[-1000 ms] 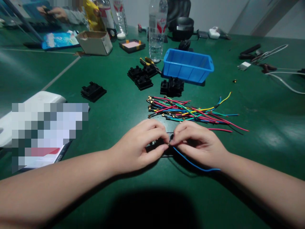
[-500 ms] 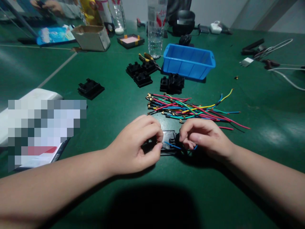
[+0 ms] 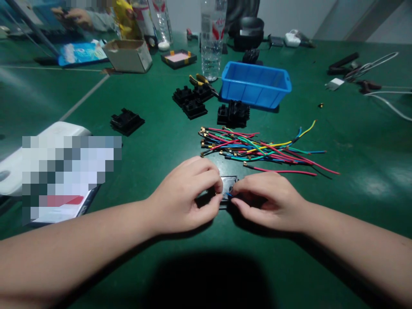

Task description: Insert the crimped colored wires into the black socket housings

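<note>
My left hand [image 3: 193, 195] pinches the end of a blue wire [image 3: 228, 195], where a bit of brass-coloured metal shows at the fingertips. From the other side, my right hand [image 3: 268, 199] is closed with thumb and finger around the same wire. Under both hands lies a black plastic housing [image 3: 229, 183] on the green table, mostly covered by the fingers. Just beyond my hands is a loose bundle of coloured wires [image 3: 257, 146] with brass terminals on their left ends. A single red wire [image 3: 283, 171] lies close to my right hand.
Several black plastic housings [image 3: 194, 108] sit beyond the wires, with yellow-handled pliers [image 3: 201, 80] behind. A blue bin [image 3: 255, 86] and a water bottle [image 3: 210, 51] stand further back. At left lie a phone [image 3: 82, 206] and a white device [image 3: 69, 128]. Another person's hand [image 3: 79, 18] shows top left.
My right hand has moved left and lower, its thumb and finger now near my left fingertips at the blue wire. My left hand stays almost in place. The view has shifted slightly.
</note>
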Available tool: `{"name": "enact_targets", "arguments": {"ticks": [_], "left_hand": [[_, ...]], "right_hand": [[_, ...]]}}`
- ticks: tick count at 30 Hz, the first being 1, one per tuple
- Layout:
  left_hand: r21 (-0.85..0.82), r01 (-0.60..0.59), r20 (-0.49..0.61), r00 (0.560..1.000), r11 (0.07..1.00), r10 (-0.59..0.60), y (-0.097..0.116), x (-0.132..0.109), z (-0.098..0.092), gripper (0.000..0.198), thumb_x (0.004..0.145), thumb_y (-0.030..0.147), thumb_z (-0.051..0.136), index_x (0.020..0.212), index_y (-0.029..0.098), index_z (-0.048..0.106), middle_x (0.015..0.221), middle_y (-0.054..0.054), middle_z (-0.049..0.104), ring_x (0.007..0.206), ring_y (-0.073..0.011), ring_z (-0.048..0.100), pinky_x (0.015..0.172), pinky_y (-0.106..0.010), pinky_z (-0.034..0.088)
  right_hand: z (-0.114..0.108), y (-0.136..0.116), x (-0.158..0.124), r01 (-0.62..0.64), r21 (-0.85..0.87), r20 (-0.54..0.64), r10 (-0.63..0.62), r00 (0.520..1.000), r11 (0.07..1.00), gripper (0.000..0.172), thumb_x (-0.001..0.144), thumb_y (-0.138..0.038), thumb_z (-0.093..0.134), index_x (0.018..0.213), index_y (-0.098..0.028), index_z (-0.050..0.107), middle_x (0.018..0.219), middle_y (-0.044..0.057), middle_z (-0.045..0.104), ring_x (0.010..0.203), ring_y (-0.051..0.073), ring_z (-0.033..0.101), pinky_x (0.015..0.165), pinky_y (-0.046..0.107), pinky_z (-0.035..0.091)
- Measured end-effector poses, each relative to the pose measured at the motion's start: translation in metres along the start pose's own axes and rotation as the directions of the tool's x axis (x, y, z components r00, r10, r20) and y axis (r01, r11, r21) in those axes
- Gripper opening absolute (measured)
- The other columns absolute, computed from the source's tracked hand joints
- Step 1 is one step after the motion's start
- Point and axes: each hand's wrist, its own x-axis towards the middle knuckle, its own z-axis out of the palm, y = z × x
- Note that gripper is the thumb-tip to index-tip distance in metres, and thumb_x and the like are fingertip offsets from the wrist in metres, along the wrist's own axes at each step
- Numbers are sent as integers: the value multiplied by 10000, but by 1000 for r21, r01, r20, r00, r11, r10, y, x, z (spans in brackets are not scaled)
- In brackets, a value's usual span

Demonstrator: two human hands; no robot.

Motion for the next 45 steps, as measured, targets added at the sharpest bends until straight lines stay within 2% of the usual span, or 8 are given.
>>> {"name": "enact_targets", "arguments": {"ticks": [10, 21, 34, 40, 45], "left_hand": [[14, 34, 46, 998, 999, -35, 2, -2, -2, 66, 834, 180, 547, 846, 162, 609, 891, -49, 587, 838, -178, 518, 736, -325, 417], [1, 85, 87, 993, 996, -85, 2, -1, -2, 32, 772, 159, 565, 800, 172, 575, 866, -41, 574, 829, -190, 503, 725, -337, 387], [-5, 80, 74, 994, 997, -79, 0, -1, -1, 38, 794, 166, 548, 782, 169, 584, 829, -38, 570, 808, -183, 495, 708, -331, 385], [2, 78, 65, 995, 997, -78, 0, 0, -1, 54, 808, 162, 544, 801, 159, 598, 846, -45, 576, 821, -186, 508, 721, -336, 399], [-9, 76, 53, 996, 997, -75, 1, 0, -2, 51, 809, 161, 544, 808, 162, 595, 859, -43, 578, 831, -184, 512, 719, -332, 402]], "right_hand": [[0, 2, 0, 17, -36, 42, -16, 999, 999, 48, 883, -193, 566, 913, -188, 603, 705, 3, 646, 598, 111, 549, 569, 229, 387], [0, 3, -1, 28, -56, 30, -27, 999, 998, 45, 879, -194, 553, 870, -190, 597, 665, -4, 621, 571, 110, 516, 545, 235, 364], [-2, 2, 1, 66, -63, 24, -64, 998, 996, 58, 886, -187, 536, 868, -188, 591, 653, 0, 615, 549, 113, 510, 543, 246, 356], [-2, 3, -1, 102, -60, 32, -100, 994, 993, 145, 890, -156, 519, 1017, -182, 584, 688, 4, 636, 581, 122, 542, 565, 254, 359], [-4, 3, -1, 118, -72, 51, -114, 992, 990, 154, 894, -152, 505, 1026, -184, 577, 680, -1, 629, 573, 122, 532, 565, 260, 345]]}}
